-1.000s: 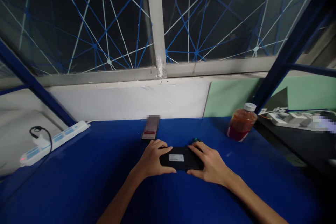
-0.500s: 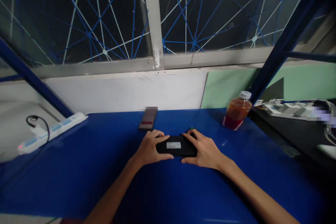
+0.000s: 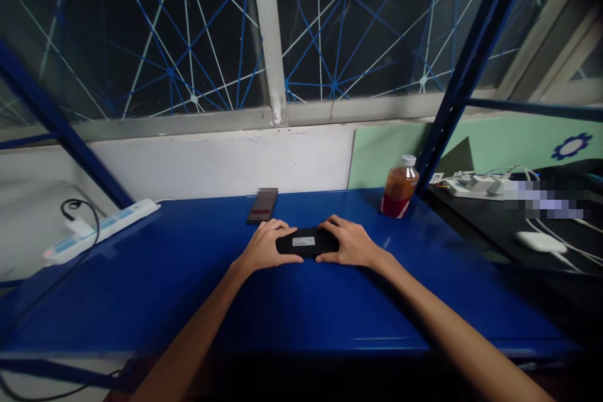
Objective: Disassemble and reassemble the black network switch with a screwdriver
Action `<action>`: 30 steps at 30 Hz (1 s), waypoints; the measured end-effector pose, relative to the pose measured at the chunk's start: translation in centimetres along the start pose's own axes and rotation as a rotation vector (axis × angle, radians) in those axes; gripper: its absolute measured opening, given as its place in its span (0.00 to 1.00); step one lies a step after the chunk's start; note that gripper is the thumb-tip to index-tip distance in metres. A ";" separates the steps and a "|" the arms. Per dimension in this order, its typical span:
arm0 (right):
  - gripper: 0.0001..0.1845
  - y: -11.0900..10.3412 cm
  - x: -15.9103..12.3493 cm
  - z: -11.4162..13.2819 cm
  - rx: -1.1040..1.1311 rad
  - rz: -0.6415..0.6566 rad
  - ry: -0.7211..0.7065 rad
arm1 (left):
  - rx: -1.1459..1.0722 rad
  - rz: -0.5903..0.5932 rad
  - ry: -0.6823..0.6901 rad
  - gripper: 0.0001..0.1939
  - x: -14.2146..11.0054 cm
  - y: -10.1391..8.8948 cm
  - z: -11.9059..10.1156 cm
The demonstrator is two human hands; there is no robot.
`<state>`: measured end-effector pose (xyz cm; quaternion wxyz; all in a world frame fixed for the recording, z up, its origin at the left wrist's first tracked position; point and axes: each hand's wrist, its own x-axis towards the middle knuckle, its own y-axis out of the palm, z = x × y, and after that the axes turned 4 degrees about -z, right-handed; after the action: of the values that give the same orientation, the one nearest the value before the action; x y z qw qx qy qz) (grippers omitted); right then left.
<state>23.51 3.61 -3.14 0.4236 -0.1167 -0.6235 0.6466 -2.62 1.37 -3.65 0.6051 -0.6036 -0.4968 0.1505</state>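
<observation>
A flat black rectangular box [image 3: 308,249] with a small white label [image 3: 303,241] on its top lies on the blue table, its long side running left to right. My left hand [image 3: 264,245] is closed around its left end, fingers over the far side and thumb along the near edge. At the other end my right hand [image 3: 351,242] grips it in the same way. The label shows between the two hands, while both ends of the box are covered by fingers. Just beyond my left hand lies a phone [image 3: 262,208], flat on the table.
Back right on the blue table [image 3: 301,320] stands a bottle of orange-brown drink [image 3: 399,188]. A white power strip [image 3: 103,230] with a black cable lies on the left. Blue metal posts [image 3: 464,69] rise at both sides. A white charger [image 3: 541,242] and cables lie on the black surface at right.
The camera view has shifted, so the table's front edge and more of the right side now show. Both hands keep their hold on the black box, which appears slightly higher in view.
</observation>
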 end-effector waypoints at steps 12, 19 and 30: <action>0.36 -0.3 0.1 0.1 -0.025 -0.008 0.036 | -0.015 0.032 -0.009 0.36 0.0 -0.3 -0.1; 0.35 -0.3 0.1 0.0 -0.032 -0.014 0.020 | -0.010 0.035 -0.020 0.35 0.0 -0.2 -0.1; 0.39 -0.4 0.1 0.1 -0.015 0.012 0.013 | -0.015 0.034 -0.022 0.35 0.1 -0.5 -0.4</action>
<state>23.55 3.58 -2.77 0.4229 -0.1276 -0.6249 0.6437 -2.47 1.07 -3.14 0.5922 -0.6149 -0.4944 0.1638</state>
